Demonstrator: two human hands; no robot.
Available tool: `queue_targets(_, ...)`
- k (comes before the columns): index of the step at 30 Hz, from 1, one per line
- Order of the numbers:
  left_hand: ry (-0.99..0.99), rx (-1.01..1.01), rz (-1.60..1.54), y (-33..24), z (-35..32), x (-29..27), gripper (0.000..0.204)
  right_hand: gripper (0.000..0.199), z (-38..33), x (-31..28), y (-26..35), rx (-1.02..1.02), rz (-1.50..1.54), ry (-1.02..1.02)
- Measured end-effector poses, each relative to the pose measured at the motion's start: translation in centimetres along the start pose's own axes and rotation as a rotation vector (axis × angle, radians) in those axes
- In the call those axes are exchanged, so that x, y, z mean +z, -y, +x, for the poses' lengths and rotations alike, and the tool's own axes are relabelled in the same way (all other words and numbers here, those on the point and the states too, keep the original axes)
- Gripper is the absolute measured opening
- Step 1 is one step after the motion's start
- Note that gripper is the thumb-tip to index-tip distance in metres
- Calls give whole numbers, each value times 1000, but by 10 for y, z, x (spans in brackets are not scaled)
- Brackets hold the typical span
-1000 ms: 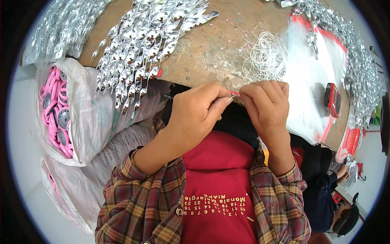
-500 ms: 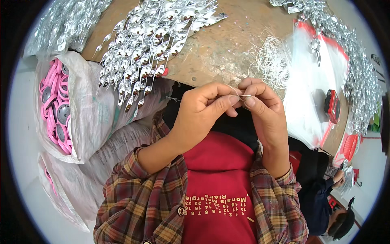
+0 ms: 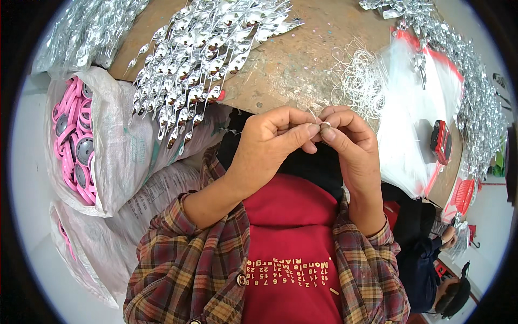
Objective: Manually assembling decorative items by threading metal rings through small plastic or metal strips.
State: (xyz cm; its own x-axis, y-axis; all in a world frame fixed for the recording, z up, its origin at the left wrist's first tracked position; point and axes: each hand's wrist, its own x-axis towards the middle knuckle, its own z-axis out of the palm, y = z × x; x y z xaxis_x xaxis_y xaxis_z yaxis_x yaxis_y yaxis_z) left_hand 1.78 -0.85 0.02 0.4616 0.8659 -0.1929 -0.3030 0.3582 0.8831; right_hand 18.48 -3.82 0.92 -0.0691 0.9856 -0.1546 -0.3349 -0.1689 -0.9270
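Note:
Just past the table's near edge, both hands meet fingertip to fingertip over a thin white cord (image 3: 312, 113). My left hand (image 3: 272, 141) is closed in a pinch of thumb and forefinger on it. Facing it, my right hand (image 3: 353, 141) pinches the same cord, which makes a small bend at the thumb tip. A short end sticks up between the hands; the rest is hidden by the fingers. Beyond my right hand, a tangled heap of white cords (image 3: 359, 78) lies on the table.
Shiny silver twisted ornaments (image 3: 202, 59) overhang the brown table (image 3: 286, 59) at left. A white sack (image 3: 127, 156) holds pink-and-grey pieces (image 3: 75, 140). At right lie clear plastic bags (image 3: 402, 119) and a red-and-black device (image 3: 441, 141). Another person (image 3: 426, 270) is at lower right.
The cord, which stretched sideways across the fingertips, is now bent round at the right thumb, with an end pointing up. Both hands have barely moved.

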Motion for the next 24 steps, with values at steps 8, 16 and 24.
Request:
queue_targets(8, -1, -67, 48, -4, -1, -1, 15, 9, -2, -1, 9, 17, -128, -60)
queue_targets(16, -65, 246, 595, 1, -2, 2, 8, 10, 6, 5, 20, -482, -1042, -17)
queue_targets(24, 1, -124, 21, -9, -2, -3, 11, 13, 4, 3, 12, -644, -1123, -47)
